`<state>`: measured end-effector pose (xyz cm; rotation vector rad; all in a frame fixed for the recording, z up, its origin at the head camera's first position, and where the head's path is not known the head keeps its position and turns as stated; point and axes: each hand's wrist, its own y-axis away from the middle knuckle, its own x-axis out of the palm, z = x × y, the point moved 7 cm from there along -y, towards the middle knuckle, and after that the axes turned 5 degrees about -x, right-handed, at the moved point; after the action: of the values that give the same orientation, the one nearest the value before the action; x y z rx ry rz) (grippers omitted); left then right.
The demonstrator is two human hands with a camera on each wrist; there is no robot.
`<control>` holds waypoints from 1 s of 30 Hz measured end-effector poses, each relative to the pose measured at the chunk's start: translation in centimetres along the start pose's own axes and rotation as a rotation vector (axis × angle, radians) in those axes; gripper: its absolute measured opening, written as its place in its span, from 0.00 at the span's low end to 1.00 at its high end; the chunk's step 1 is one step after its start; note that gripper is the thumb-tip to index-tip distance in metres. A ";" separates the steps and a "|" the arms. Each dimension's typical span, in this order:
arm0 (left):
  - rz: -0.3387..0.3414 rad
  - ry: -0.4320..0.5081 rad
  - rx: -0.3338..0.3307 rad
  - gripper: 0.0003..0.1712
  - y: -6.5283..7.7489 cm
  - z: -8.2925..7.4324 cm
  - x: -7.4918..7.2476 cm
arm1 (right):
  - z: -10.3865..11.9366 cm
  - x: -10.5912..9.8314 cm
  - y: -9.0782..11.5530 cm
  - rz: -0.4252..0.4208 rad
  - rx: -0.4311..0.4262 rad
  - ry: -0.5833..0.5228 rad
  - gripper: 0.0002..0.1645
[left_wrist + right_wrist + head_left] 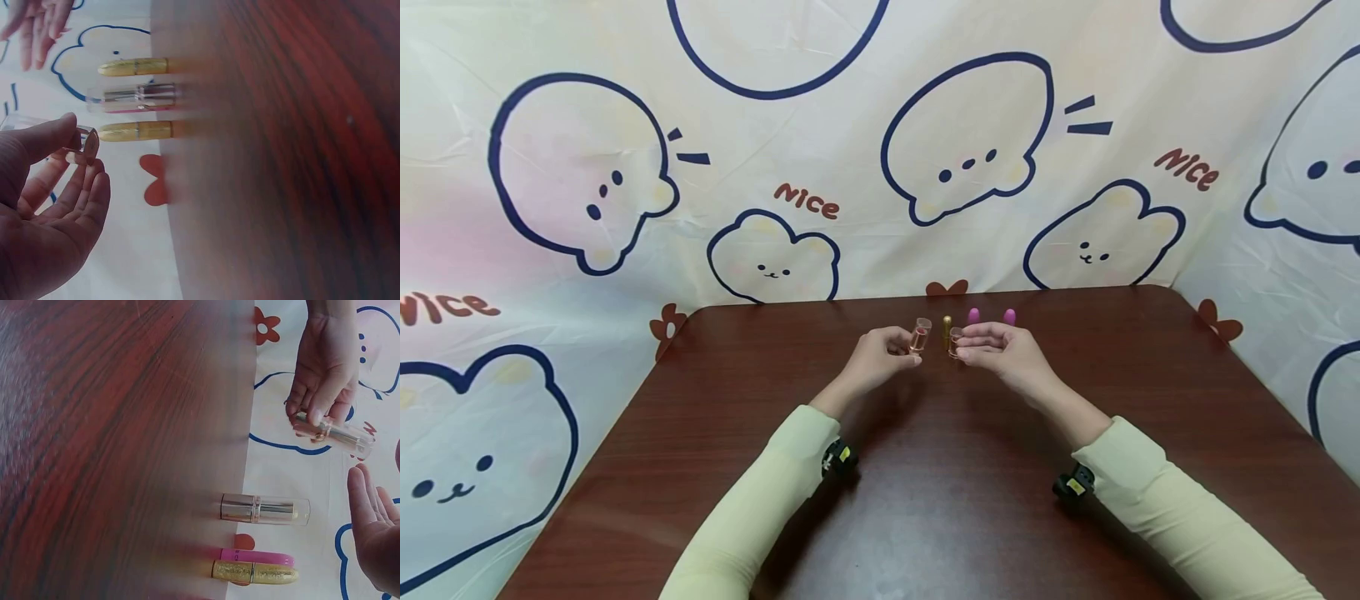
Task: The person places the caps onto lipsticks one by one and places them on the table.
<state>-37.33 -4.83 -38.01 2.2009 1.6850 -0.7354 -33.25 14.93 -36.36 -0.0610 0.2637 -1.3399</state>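
My left hand pinches a lipstick tube with a clear cap between thumb and fingers, raised off the table and slightly tilted. In the right wrist view the held tube's cap points toward my right hand. That hand is in the air with its fingers extended, nothing in them and apart from the held tube. A second clear-capped lipstick stands upright on the table, partly covered by the right fingers in the head view. Beside it stands a gold lipstick tube.
Two pink-topped tubes stand behind the right hand, their lower parts hidden. Another gold tube shows in the left wrist view. The brown wooden table meets a cartoon-printed cloth at its far edge.
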 end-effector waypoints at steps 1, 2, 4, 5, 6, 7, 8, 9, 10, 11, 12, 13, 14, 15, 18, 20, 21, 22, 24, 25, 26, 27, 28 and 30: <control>-0.001 -0.011 -0.004 0.10 -0.2 0.1 0.1 | 0.0 -0.1 0.0 -0.003 0.007 -0.001 0.29; -0.002 -0.019 -0.009 0.10 -0.5 0.2 0.3 | 0.0 -0.2 0.0 -0.002 0.010 -0.001 0.30; -0.003 -0.042 -0.025 0.10 -1.0 0.3 0.6 | 0.0 -0.4 0.0 -0.004 0.013 0.000 0.30; -0.003 -0.057 -0.032 0.10 -1.3 0.4 0.8 | -0.1 -0.5 0.0 -0.006 0.017 0.001 0.30; -0.003 -0.073 -0.039 0.10 -1.6 0.4 0.9 | -0.1 -0.6 -0.1 -0.005 0.016 0.008 0.31; -0.002 -0.089 -0.047 0.11 -1.8 0.5 1.1 | -0.1 -0.7 -0.1 -0.007 0.018 0.012 0.31; 0.001 -0.103 -0.055 0.11 -2.0 0.5 1.3 | -0.1 -0.7 -0.1 -0.008 0.020 0.020 0.31; 0.005 -0.121 -0.061 0.11 -2.2 0.6 1.4 | -0.1 -0.8 -0.1 -0.011 0.023 0.030 0.30; 0.011 -0.136 -0.069 0.12 -2.4 0.7 1.6 | -0.1 -0.9 -0.1 -0.013 0.027 0.039 0.30; 0.015 -0.152 -0.080 0.12 -2.6 0.8 1.8 | -0.1 -0.9 -0.1 -0.013 0.031 0.049 0.31; 0.022 -0.164 -0.092 0.12 -2.7 0.9 1.9 | -0.1 -1.0 -0.1 -0.011 0.031 0.059 0.31; 0.028 -0.177 -0.103 0.12 -2.8 1.0 2.0 | -0.1 -1.0 0.0 -0.013 0.038 0.061 0.31; 0.034 -0.188 -0.115 0.12 -2.8 1.2 2.2 | -0.1 -1.0 0.0 -0.013 0.042 0.065 0.32; 0.040 -0.201 -0.124 0.13 -2.9 1.3 2.3 | -0.1 -1.1 0.0 -0.015 0.045 0.068 0.32; 0.055 -0.226 -0.136 0.13 -3.0 1.7 2.6 | 0.0 -1.2 0.0 -0.020 0.051 0.079 0.31; 0.061 -0.241 -0.133 0.13 -3.1 1.8 2.8 | 0.1 -1.3 0.0 -0.025 0.053 0.084 0.30; 0.063 -0.249 -0.131 0.13 -3.1 1.8 2.8 | 0.1 -1.4 0.0 -0.025 0.053 0.087 0.30; 0.065 -0.256 -0.128 0.12 -3.2 1.9 2.9 | 0.2 -1.5 0.0 -0.026 0.052 0.089 0.30; 0.064 -0.272 -0.128 0.12 -3.3 2.0 3.0 | 0.2 -1.6 -0.1 -0.026 0.053 0.091 0.30; 0.064 -0.279 -0.132 0.13 -3.3 2.0 3.1 | 0.2 -1.6 -0.1 -0.024 0.051 0.088 0.30; 0.064 -0.284 -0.135 0.13 -3.3 2.0 3.1 | 0.1 -1.6 -0.1 -0.025 0.051 0.087 0.29; 0.065 -0.287 -0.140 0.13 -3.4 2.1 3.2 | 0.2 -1.6 -0.1 -0.025 0.050 0.084 0.28; 0.065 -0.290 -0.144 0.13 -3.4 2.1 3.2 | 0.2 -1.7 -0.1 -0.026 0.050 0.082 0.28; 0.065 -0.293 -0.153 0.13 -3.4 2.2 3.3 | 0.2 -1.7 -0.2 -0.026 0.047 0.076 0.28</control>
<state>-40.49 -2.29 -41.31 1.9274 1.4672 -0.8361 -33.72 16.50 -35.83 0.0264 0.2968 -1.3752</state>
